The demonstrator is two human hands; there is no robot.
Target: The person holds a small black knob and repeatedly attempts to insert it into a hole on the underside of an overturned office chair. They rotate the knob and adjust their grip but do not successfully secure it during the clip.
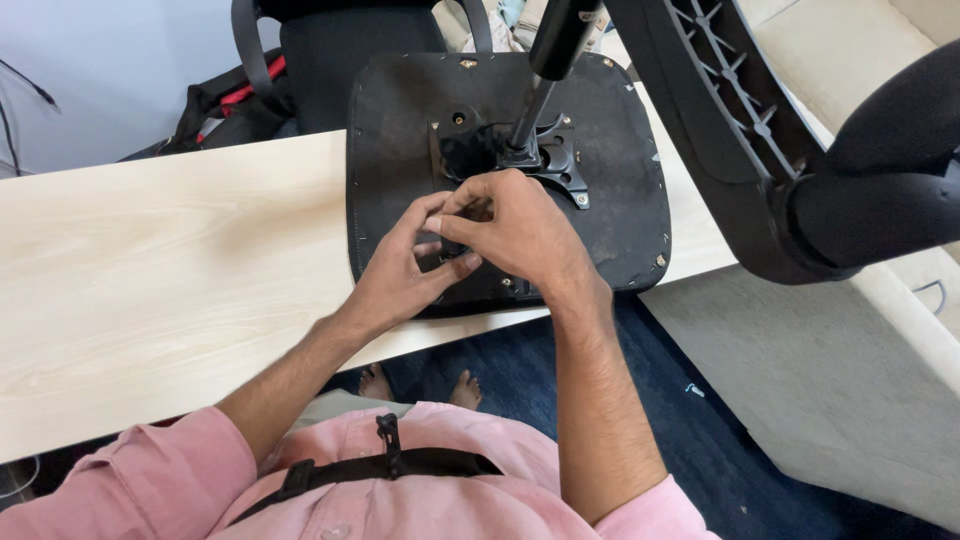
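Hands: left hand [405, 270], right hand [515, 225] pinched together on black mounting plate [545, 160] under upturned chair seat [400, 150]

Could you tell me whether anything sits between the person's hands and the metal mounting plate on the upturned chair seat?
Nothing visible does. The left hand and right hand are already on the black mounting plate under the seat base, fingers together at its near edge; the gas cylinder rises behind them.

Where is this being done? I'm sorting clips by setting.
Probably a home room or small office, not a workshop. An upturned chair seat lies on a pale wooden table, with a cream sofa beside it and blue carpet underfoot.
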